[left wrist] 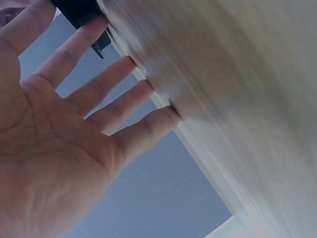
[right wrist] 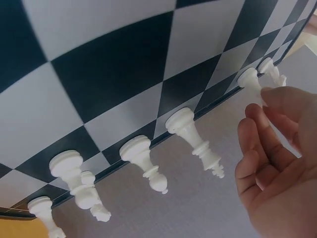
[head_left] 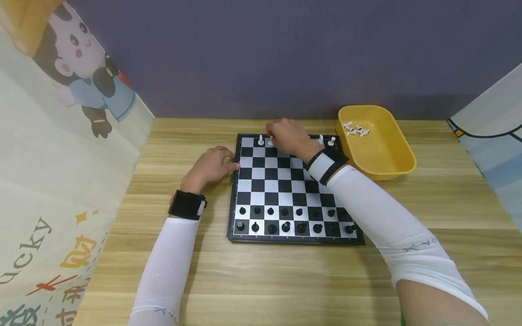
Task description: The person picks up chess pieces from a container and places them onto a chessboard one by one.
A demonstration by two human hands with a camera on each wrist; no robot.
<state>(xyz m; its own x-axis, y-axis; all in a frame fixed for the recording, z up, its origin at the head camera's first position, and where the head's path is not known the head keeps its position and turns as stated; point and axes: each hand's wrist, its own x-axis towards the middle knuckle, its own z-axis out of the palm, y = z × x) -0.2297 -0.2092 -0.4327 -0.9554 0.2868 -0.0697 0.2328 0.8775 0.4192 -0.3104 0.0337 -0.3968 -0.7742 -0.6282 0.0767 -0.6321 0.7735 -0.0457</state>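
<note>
A black-and-white chessboard (head_left: 271,186) lies on the wooden table, with black chess pieces (head_left: 286,226) in two rows along its near side. At the far edge, my right hand (head_left: 289,136) pinches the top of a white chess piece (right wrist: 249,79), whose upper part is hidden by the fingers. Another white piece (head_left: 261,141) stands just to its left. In the right wrist view, a white king (right wrist: 193,136) and a white bishop (right wrist: 144,161) stand along the same edge, with several more white pieces beyond. My left hand (head_left: 212,165) touches the board's left edge, its fingers extended.
To the board's right, a yellow basin (head_left: 381,154) holds several small white chess pieces (head_left: 356,130) lying at its far left. A dark wall panel (head_left: 261,59) rises behind the table (head_left: 281,280). A wall with cartoon prints (head_left: 49,172) borders the left side.
</note>
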